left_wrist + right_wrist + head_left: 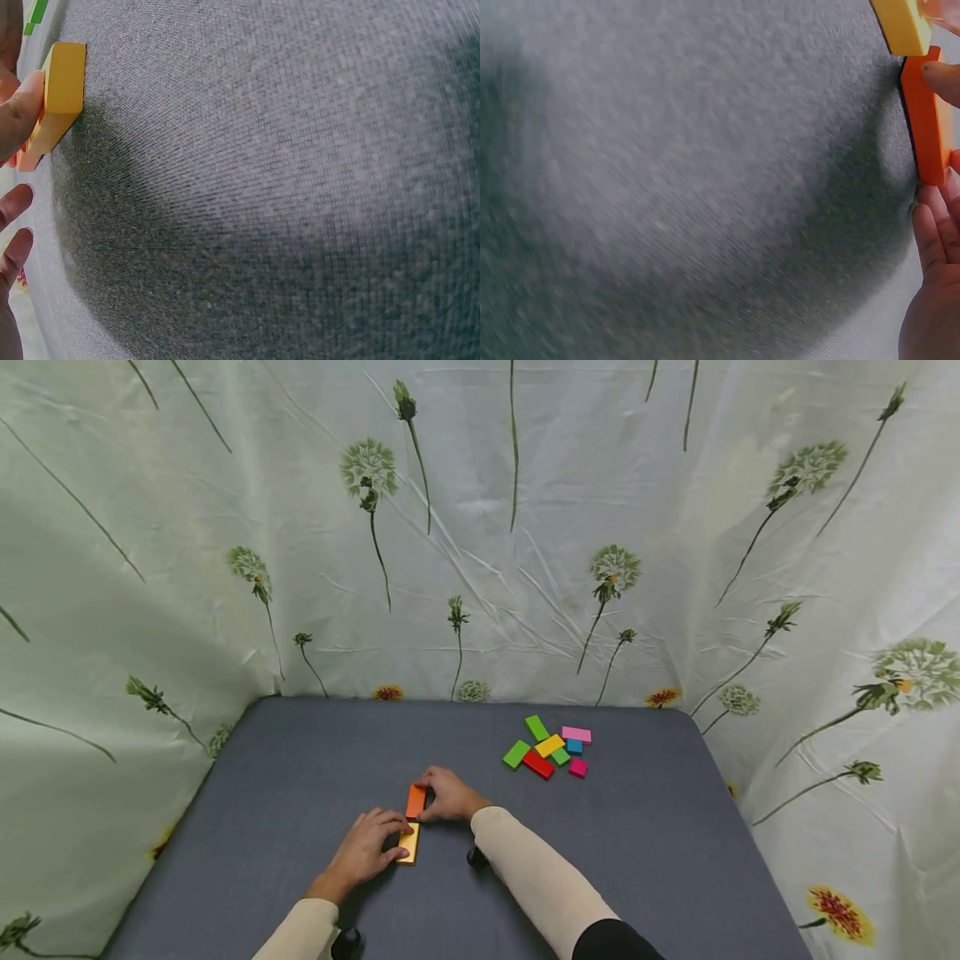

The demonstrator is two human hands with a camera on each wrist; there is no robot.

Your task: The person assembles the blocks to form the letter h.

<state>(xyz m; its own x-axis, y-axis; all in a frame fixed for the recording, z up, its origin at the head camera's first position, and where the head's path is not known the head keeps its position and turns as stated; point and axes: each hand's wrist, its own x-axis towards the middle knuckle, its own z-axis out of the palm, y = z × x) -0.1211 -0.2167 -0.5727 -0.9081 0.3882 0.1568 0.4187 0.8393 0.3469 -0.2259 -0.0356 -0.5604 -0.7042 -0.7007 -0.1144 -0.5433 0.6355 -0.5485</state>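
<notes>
A yellow block (408,847) and an orange block (416,800) lie end to end on the dark grey table, the orange one farther from me. My left hand (362,852) holds the yellow block, its thumb by the near end and a fingertip by the far end. With thumb and fingers at opposite ends, my right hand (450,797) grips the orange block. In the right wrist view the orange block (928,127) meets the corner of the yellow block (904,26). The left wrist view shows the thumb (22,109) against the yellow block (67,79).
Farther back to the right, several loose blocks lie in a cluster, among them a red block (538,765), a pink block (577,735), a blue block (574,747) and a magenta block (577,767). A flower-printed curtain (480,560) borders the table (645,860).
</notes>
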